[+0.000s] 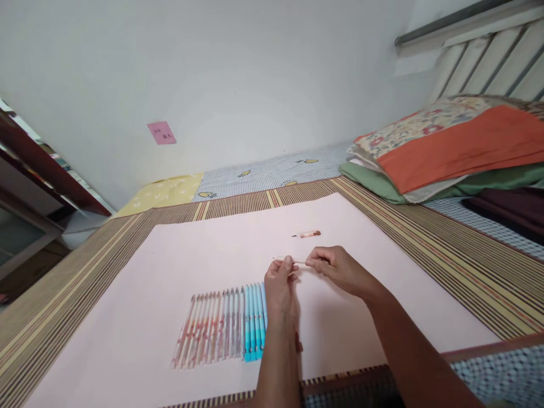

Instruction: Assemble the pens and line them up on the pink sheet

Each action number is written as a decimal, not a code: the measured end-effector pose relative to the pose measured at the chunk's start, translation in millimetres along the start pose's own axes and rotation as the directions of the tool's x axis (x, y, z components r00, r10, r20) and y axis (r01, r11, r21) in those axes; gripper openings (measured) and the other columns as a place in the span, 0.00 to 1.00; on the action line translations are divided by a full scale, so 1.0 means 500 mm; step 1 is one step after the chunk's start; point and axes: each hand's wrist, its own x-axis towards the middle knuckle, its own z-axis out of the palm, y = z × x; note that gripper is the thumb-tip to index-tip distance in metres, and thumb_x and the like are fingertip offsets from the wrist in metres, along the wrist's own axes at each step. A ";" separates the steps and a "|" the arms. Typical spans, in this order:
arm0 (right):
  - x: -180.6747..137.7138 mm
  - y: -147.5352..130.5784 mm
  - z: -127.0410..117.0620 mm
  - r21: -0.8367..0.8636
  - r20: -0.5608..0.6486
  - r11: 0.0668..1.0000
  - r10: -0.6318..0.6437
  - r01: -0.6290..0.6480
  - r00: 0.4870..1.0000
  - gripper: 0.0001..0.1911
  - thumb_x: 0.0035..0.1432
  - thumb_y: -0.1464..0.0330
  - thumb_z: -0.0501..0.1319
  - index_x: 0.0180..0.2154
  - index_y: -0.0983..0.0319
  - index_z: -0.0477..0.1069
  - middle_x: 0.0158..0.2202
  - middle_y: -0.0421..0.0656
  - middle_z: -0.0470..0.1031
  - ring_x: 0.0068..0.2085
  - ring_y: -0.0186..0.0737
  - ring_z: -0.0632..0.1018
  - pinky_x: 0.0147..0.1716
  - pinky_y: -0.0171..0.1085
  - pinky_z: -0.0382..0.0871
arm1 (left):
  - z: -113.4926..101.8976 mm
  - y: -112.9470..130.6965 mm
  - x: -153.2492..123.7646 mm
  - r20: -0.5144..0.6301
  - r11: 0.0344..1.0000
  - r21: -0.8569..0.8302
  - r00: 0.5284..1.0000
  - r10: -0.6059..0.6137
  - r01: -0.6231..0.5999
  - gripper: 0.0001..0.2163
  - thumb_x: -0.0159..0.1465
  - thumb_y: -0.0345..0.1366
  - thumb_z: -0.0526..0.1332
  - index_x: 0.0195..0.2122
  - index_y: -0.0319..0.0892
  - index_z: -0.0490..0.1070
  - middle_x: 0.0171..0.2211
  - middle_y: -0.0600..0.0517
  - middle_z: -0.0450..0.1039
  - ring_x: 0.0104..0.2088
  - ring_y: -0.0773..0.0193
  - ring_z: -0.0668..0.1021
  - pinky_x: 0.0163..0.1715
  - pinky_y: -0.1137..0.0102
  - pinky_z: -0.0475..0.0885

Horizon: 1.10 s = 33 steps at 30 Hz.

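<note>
Both my hands meet over a pale pink sheet (178, 266) and pinch a thin pale pen barrel (297, 260) between them. My left hand (280, 286) is closed on its left part, and my right hand (335, 267) is closed on its right end. A row of several pens (225, 326), pink-patterned on the left and blue on the right, lies side by side just left of my left wrist. A small pen refill with a brownish tip piece (308, 233) lies on the sheet a little beyond my hands.
The pink sheet lies on a striped woven mat (459, 238) on a bed. Folded pillows and bedding (446, 147) are stacked at the right. A white wall with a pink sticky note (161, 132) stands behind. Dark furniture (29, 187) is at the left.
</note>
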 end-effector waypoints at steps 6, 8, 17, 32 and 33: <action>-0.001 0.003 -0.001 0.115 0.081 0.992 0.050 -0.060 0.995 0.18 0.61 0.55 0.59 0.27 0.62 0.72 0.21 0.37 0.66 0.23 0.33 0.64 0.24 0.34 0.55 | -0.009 0.011 0.000 0.183 0.999 -0.046 0.983 0.021 -0.013 0.14 0.49 0.37 0.75 0.34 0.37 0.78 0.29 0.52 0.75 0.26 0.73 0.73 0.29 0.77 0.66; -0.002 0.005 -0.006 0.206 0.129 0.975 0.053 -0.079 0.990 0.19 0.61 0.53 0.59 0.29 0.62 0.74 0.21 0.37 0.67 0.23 0.33 0.66 0.24 0.33 0.57 | -0.007 0.023 -0.007 0.245 0.998 -0.058 0.969 0.013 0.002 0.14 0.50 0.35 0.75 0.37 0.38 0.79 0.35 0.50 0.77 0.29 0.71 0.74 0.33 0.75 0.68; -0.001 -0.013 0.005 0.247 0.068 0.967 0.044 -0.059 0.997 0.18 0.58 0.54 0.63 0.27 0.62 0.72 0.22 0.38 0.68 0.24 0.34 0.68 0.24 0.33 0.60 | -0.005 0.016 -0.002 0.120 0.995 0.045 0.990 0.080 -0.086 0.13 0.50 0.39 0.75 0.30 0.37 0.78 0.26 0.51 0.75 0.26 0.70 0.74 0.31 0.75 0.67; -0.007 -0.027 0.024 0.470 0.266 0.875 -0.010 -0.120 0.964 0.25 0.64 0.49 0.55 0.35 0.64 0.76 0.24 0.41 0.73 0.22 0.33 0.71 0.19 0.31 0.58 | -0.016 0.059 -0.010 0.286 0.995 0.008 0.954 0.095 -0.101 0.13 0.52 0.37 0.74 0.35 0.38 0.80 0.30 0.49 0.77 0.31 0.67 0.76 0.36 0.72 0.70; -0.006 -0.024 0.022 0.486 0.270 0.866 -0.022 -0.116 0.963 0.25 0.65 0.49 0.54 0.38 0.64 0.77 0.27 0.43 0.75 0.25 0.34 0.73 0.21 0.32 0.61 | -0.018 0.057 -0.004 0.239 0.996 -0.033 0.967 0.086 -0.081 0.13 0.51 0.37 0.74 0.35 0.37 0.79 0.30 0.50 0.76 0.29 0.68 0.76 0.34 0.73 0.70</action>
